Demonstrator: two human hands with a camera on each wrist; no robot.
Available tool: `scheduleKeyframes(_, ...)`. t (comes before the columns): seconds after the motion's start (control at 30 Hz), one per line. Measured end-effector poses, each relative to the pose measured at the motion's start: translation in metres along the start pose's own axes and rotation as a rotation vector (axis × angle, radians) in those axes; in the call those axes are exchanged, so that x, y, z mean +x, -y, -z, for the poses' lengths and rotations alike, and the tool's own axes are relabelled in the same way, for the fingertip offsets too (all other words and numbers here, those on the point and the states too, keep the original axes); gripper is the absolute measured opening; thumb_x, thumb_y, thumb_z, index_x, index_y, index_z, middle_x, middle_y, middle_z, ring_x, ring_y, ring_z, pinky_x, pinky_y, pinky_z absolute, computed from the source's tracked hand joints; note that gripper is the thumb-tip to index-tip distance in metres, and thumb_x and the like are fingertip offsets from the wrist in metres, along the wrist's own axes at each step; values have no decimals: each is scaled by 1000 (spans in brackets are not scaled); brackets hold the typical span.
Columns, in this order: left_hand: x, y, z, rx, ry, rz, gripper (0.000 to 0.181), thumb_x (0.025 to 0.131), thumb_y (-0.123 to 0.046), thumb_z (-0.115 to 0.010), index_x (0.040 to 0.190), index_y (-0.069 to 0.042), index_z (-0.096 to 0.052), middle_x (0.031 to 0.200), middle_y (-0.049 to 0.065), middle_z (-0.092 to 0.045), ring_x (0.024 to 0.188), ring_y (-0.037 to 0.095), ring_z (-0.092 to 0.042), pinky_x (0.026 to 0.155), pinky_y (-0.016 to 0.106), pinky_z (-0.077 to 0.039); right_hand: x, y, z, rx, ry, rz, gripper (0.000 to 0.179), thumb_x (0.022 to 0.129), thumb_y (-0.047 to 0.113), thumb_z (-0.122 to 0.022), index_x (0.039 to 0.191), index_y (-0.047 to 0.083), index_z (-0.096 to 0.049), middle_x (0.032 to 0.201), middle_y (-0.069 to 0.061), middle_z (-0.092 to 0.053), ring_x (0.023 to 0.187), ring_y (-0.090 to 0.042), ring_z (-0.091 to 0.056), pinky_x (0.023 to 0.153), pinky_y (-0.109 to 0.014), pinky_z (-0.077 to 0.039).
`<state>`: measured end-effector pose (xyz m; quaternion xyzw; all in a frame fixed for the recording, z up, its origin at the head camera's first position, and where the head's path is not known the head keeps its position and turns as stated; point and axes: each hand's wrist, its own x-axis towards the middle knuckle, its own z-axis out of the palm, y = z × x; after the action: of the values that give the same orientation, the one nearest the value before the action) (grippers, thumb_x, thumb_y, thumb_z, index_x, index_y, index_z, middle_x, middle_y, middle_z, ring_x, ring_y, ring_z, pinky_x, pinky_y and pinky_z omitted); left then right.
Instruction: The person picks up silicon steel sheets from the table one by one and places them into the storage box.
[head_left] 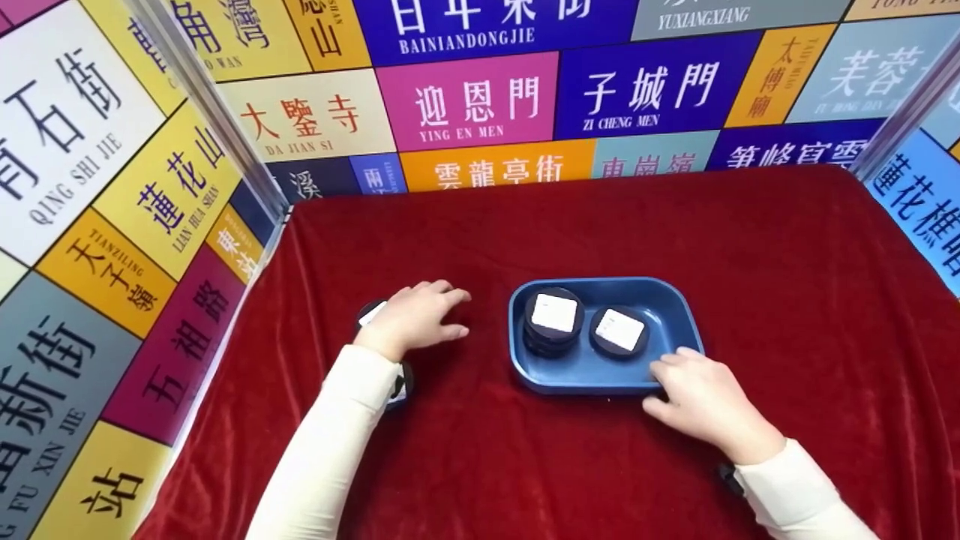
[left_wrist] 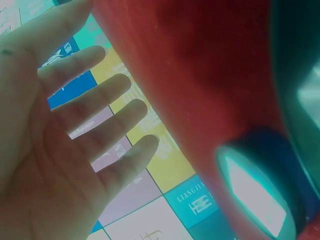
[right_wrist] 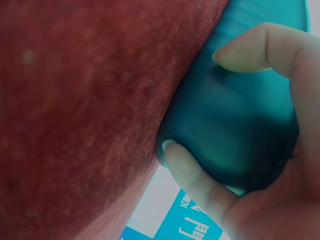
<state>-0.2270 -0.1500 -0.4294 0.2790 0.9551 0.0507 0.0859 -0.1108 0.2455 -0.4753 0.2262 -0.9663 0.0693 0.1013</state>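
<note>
L hand (head_left: 416, 319) is open w/ fingers spread, nothing held, nr the outer black discs (head_left: 373, 311) it partly hides; R hand (head_left: 697, 394) has thumb & fingers bent round the blue tray (head_left: 600, 373) at its nr R corner. Disc stack (head_left: 555, 313) & single disc (head_left: 619, 331) sit inside the tray, so a sharp tug or tilt from R hand could prob topple the stack, & a low L sleeve (head_left: 319, 450) might knock the outer discs

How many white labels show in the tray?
2: one label atop the left stack, another label on the disc beside it. More may be hidden within the stack.
</note>
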Motion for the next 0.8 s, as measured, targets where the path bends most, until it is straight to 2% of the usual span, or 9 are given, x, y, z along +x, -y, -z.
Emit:
scheduleKeyframes(0.37,-10,22,-8,12,-22,50,55,91,-42,-70,140,-20,-59,137,12,-60,127,35,-56,108,53,-43,0,0,-1,-4,-2,5,21,67,20,-73,65,16,-52,64,4,-51,66,-18,-44,54,-35,-40)
scheduleKeyframes(0.8,-18,33,-13,22,-10,82,55,90,-41,-71,139,-18,-60,136,15,-59,127,37,-55,108,54,-43,0,-1,-3,-4,0,2,21,68,20,-73,66,16,-52,64,5,-51,67,-17,-43,54,-35,-40)
